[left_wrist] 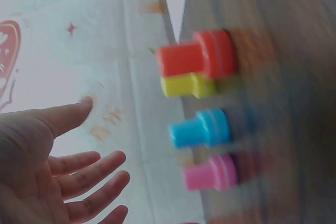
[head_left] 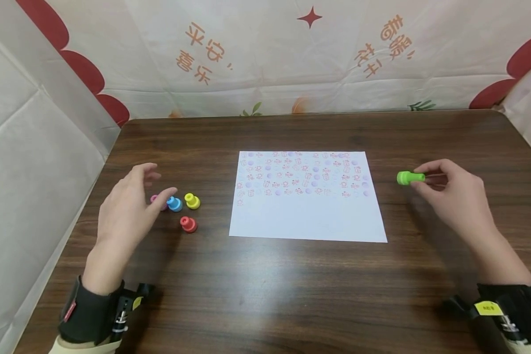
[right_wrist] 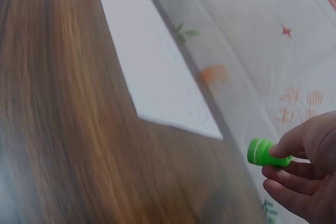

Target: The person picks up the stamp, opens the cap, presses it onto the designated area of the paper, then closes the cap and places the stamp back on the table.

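My right hand (head_left: 457, 196) pinches a green stamp (head_left: 407, 178) by its handle, to the right of the paper; the right wrist view shows the green stamp (right_wrist: 260, 152) lying sideways between thumb and fingers. On the left, my left hand (head_left: 130, 206) hovers with its fingers spread and holds nothing. Close to its thumb stand a blue stamp (head_left: 174, 204), a yellow stamp (head_left: 192, 201) and a red stamp (head_left: 188, 224). A pink stamp (left_wrist: 210, 174) is partly hidden behind the thumb in the head view. All four stand handle up.
White paper (head_left: 305, 219) lies mid-table, its upper part covered with rows of small red and purple stamp marks. The brown wooden table (head_left: 265, 285) reaches back to a patterned white cloth (head_left: 265, 54). Another white sheet (head_left: 31, 162) hangs along the left side.
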### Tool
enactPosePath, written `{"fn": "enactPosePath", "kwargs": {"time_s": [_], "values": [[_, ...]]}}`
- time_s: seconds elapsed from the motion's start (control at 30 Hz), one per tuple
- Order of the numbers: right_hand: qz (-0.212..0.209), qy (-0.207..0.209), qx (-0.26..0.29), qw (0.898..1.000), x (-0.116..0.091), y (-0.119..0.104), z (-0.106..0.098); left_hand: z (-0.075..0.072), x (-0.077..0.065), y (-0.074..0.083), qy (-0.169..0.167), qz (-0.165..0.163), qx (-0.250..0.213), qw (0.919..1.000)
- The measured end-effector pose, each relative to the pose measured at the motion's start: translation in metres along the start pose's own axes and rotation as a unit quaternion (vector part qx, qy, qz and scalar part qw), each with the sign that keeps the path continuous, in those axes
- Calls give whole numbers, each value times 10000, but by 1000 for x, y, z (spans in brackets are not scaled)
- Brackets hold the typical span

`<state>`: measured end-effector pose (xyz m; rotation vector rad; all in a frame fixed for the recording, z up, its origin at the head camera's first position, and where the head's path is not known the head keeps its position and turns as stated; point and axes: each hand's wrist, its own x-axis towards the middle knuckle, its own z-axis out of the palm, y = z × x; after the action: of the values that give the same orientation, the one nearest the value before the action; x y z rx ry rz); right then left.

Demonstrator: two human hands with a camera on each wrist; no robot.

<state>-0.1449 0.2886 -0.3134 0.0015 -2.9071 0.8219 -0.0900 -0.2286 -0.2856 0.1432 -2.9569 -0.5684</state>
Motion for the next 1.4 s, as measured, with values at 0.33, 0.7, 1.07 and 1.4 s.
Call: {"fn": "enactPosePath", "kwargs": {"time_s": [0.33,0.7,1.07,1.4], "values": [[-295,31,616,9977,-14,-36,7,5,-7,39,386,726,-364,9960],[-720,-490,1684,9819,-27,-71,21,29,-10,75,169,1598,-844,9834],[-1041,-1450,3399,9233,-34,-98,41,54,-15,124,-145,2459,-1128,9626],[-1448,-2088,4029,8793,-42,-114,60,74,-21,144,-494,2776,-1294,9507]]}}
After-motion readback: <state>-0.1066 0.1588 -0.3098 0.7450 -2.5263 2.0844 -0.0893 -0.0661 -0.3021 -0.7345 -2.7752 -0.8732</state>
